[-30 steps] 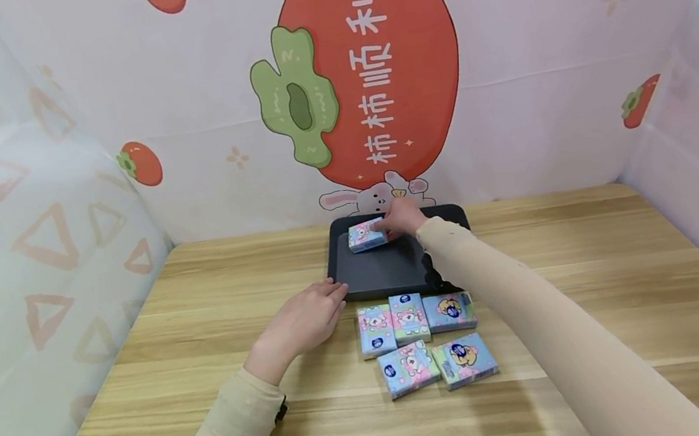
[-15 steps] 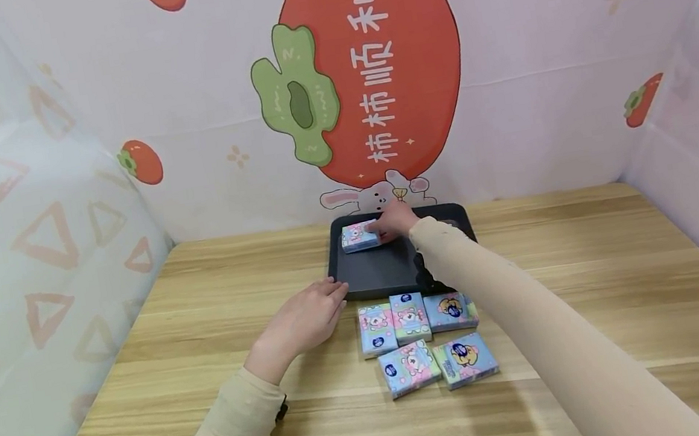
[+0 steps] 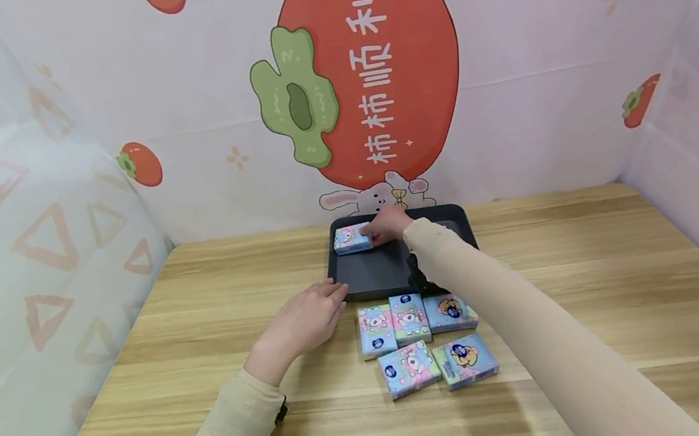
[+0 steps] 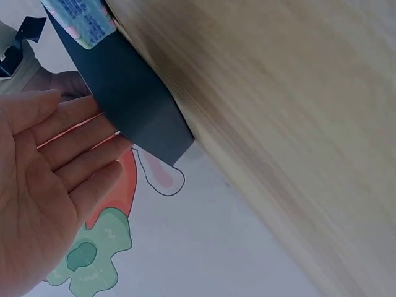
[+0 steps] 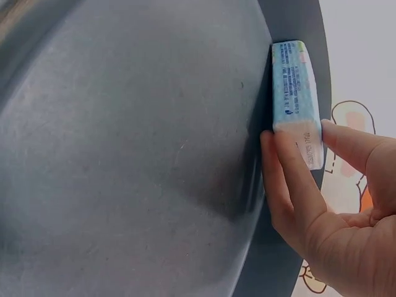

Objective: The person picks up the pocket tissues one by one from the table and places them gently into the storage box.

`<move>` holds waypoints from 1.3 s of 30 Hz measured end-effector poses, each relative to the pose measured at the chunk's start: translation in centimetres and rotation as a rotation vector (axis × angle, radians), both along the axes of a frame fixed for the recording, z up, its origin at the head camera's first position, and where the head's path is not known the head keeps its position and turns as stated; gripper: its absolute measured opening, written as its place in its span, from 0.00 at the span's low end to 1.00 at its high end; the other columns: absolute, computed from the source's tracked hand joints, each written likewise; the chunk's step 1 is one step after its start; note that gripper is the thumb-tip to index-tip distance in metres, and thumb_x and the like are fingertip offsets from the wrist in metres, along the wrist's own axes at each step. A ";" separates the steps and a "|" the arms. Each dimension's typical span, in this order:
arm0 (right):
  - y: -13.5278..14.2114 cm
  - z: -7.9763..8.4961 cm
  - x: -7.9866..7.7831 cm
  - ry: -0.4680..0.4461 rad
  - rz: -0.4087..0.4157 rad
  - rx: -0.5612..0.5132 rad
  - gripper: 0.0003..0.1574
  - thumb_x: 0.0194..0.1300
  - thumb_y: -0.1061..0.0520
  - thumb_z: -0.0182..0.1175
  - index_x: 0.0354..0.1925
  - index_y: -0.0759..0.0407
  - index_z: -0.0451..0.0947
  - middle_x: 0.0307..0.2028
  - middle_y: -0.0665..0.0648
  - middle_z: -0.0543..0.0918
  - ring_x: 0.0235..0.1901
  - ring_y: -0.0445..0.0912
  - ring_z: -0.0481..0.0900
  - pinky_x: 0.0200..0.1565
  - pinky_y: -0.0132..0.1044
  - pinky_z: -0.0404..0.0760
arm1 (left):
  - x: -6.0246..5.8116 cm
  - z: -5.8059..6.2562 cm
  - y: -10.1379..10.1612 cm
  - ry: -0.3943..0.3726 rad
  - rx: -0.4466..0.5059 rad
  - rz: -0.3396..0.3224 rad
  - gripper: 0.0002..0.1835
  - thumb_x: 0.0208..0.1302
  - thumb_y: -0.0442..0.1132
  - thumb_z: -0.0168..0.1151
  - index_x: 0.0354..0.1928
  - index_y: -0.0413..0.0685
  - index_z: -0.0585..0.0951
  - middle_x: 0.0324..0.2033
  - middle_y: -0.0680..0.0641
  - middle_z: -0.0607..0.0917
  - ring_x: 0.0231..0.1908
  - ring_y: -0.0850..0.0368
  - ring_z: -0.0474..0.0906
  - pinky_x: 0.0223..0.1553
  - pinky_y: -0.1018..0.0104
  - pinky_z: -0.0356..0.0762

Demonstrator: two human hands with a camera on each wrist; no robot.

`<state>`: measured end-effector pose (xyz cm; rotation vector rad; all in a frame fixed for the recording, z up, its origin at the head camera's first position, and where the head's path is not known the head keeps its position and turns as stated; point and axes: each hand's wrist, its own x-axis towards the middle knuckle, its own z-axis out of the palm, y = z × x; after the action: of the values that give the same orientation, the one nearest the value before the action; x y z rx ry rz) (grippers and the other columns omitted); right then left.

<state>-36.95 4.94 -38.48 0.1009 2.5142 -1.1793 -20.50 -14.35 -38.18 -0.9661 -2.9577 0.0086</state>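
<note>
Wooden table point(image 3: 575, 275) is backed by fruit-printed cloth point(image 3: 205, 66) | dark tray point(image 3: 371, 271) is set at its back edge | blue pack point(image 3: 351, 238) is pinched by right hand point(image 3: 386, 224) in tray's far left corner | tray's near left corner is touched by left hand point(image 3: 302, 318), fingers outstretched | five similar packs point(image 3: 410, 318) are laid just before tray

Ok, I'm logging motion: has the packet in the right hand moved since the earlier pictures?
Yes: in the head view, the packet in the right hand has shifted left, nearer the left side of the black tray.
</note>
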 end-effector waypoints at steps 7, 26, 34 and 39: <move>0.1 0.4 0.4 -0.020 0.015 -0.061 0.21 0.63 0.53 0.63 0.47 0.68 0.78 0.36 0.61 0.84 0.40 0.53 0.86 0.48 0.37 0.83 | 0.1 0.1 0.0 0.007 0.006 -0.009 0.21 0.73 0.42 0.46 0.59 0.37 0.75 0.58 0.38 0.78 0.61 0.45 0.72 0.63 0.53 0.71; -0.1 0.1 -0.5 -0.046 0.007 -0.019 0.18 0.62 0.54 0.64 0.45 0.67 0.80 0.33 0.60 0.84 0.37 0.50 0.86 0.45 0.35 0.83 | 0.2 0.1 -0.1 0.004 0.009 -0.008 0.21 0.73 0.41 0.46 0.59 0.37 0.75 0.57 0.37 0.78 0.61 0.44 0.72 0.62 0.53 0.71; -0.3 -0.2 -1.1 -0.046 -0.011 0.048 0.17 0.61 0.53 0.65 0.41 0.66 0.81 0.26 0.57 0.83 0.30 0.47 0.86 0.39 0.33 0.84 | 0.1 -0.1 0.0 0.009 0.005 -0.008 0.20 0.72 0.41 0.47 0.59 0.37 0.75 0.57 0.38 0.78 0.61 0.45 0.72 0.62 0.54 0.71; -0.3 -0.1 -1.0 -0.037 0.010 0.057 0.18 0.62 0.54 0.64 0.43 0.68 0.81 0.25 0.57 0.82 0.25 0.46 0.85 0.37 0.32 0.84 | 0.1 0.0 -0.1 0.005 0.007 -0.009 0.21 0.73 0.41 0.46 0.59 0.37 0.75 0.58 0.38 0.78 0.61 0.44 0.72 0.63 0.53 0.70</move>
<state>-37.96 4.68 -38.60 0.1236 2.5140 -1.0921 -20.41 -14.41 -38.21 -0.9763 -2.9468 -0.0001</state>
